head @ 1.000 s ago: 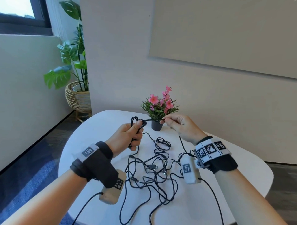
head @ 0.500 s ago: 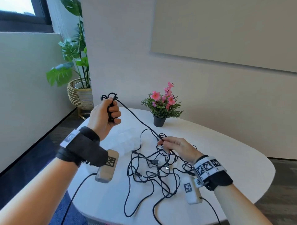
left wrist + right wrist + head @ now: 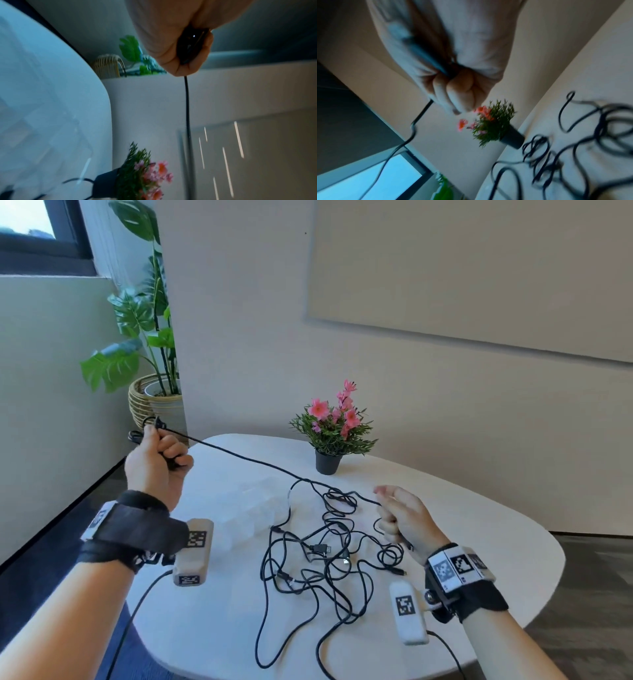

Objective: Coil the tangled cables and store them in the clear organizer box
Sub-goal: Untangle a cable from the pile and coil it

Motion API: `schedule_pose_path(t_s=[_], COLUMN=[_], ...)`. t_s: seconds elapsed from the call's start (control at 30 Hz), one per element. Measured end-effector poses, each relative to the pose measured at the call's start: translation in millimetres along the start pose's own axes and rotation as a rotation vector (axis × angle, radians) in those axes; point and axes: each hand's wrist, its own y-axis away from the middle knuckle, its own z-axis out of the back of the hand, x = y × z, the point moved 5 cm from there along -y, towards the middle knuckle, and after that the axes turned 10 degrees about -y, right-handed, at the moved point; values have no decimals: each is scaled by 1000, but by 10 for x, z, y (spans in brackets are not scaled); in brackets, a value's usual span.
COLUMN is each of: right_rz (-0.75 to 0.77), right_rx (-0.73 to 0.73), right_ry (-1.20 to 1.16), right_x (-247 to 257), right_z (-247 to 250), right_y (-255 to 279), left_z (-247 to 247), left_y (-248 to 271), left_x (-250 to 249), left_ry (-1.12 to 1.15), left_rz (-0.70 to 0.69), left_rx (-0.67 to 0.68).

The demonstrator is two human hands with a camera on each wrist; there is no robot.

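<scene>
Two hands work one thin black cable so that it can be freed from the tangled heap of black cables lying on the white rounded bench. The left hand, raised off to the side, keeps its fingers curled round a small bundle of finished loops, seemingly to stop the coil springing apart; from that grip the cable runs taut down to the heap. The right hand, just beside the heap, pinches another black strand, probably to hold the knot back. The clear plastic organizer box sits between the left hand and the heap, within easy reach for storing. A small potted pink flower plant stands behind.
</scene>
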Motion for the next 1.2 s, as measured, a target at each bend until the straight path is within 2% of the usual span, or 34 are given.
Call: schedule_pose_path(t_s=[0.1, 0.23, 0.33, 0.4, 0.47, 0.53, 0.57, 0.63, 0.7, 0.77, 0.83, 0.97, 1.03, 1.1, 1.2], right_rz=[60, 104, -73, -131, 27, 292, 368, 368, 344, 376, 391, 424, 457, 514, 591], right_rx=[9, -77, -124, -133, -127, -68, -10, 148, 257, 219, 93, -81, -88, -70, -56], right_ry=[241, 679, 1117, 1298, 1237, 1020, 885, 644, 537, 516, 465, 300, 242, 220, 353], right_x=[-57, -100, -234, -265, -171, 3, 63, 68, -17, -61, -44, 47, 93, 146, 153], right_z=[124, 210, 257, 195, -3, -288, -440, -725, -908, -931, -844, -729, -793, -904, -1031], right_y=[-73, -124, -146, -147, -117, -38, -6, 16, -13, -65, -123, -152, -119, -63, -68], left_z=[49, -110, -381, -575, -751, -906, -973, -1082, -1137, -1129, -1064, -887, -837, -842, -891], left_y=[-3, 133, 370, 561, 728, 854, 908, 994, 1039, 1043, 1004, 892, 846, 824, 839], left_x=[-17, 45, 219, 394, 566, 710, 769, 855, 894, 870, 811, 814, 862, 932, 1038], left_ry=[37, -279, -555, -681, -740, -754, -752, -729, -679, -607, -592, -585, -534, -535, -449], left_rz=[5, -93, -113, -88, -48, 4, 29, 67, 101, 127, 104, 119, 150, 159, 183], left_rx=[-16, -8, 150, 286, 413, 505, 540, 588, 603, 581, 526, 346, 280, 283, 322])
